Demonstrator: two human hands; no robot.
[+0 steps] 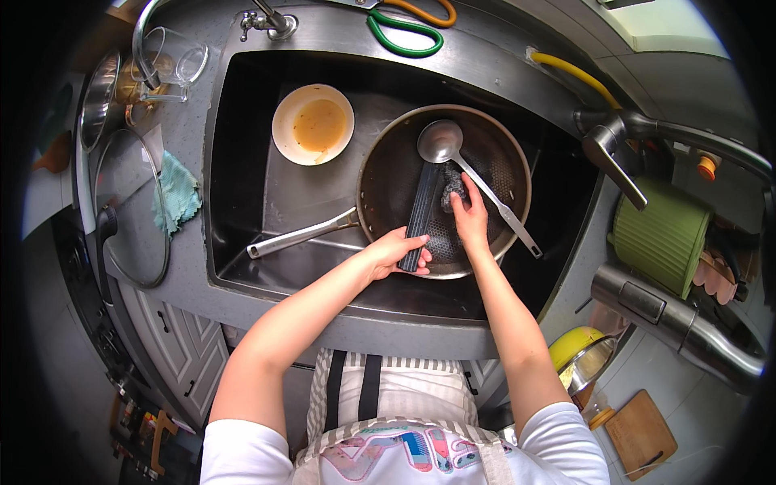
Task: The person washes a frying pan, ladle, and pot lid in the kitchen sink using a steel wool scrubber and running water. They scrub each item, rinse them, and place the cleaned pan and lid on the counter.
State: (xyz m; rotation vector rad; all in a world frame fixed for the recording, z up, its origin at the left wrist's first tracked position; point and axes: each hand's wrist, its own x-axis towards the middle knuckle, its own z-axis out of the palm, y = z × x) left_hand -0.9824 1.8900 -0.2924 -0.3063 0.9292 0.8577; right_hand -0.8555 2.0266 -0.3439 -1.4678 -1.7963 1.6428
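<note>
My left hand (397, 253) grips the lower end of a dark ribbed bar (419, 212), perhaps several chopsticks held together, over a large frying pan (388, 145). To its right, my right hand (471, 218) holds a steel wool scrubber (451, 185) between thumb and fingers, near the bar. A metal ladle (440, 141) lies across the pan, its bowl by the bar's upper end and its handle past the rim at lower right. The pan sits in a dark sink (291, 206), handle pointing left. Left of the pan stands a white bowl (282, 124) with yellowish liquid.
A glass lid (130, 206) and a teal cloth (177, 194) lie on the left counter. Scissors (405, 36) with green and orange handles rest behind the sink. A faucet (615, 145) and a green ribbed container (661, 236) are at right.
</note>
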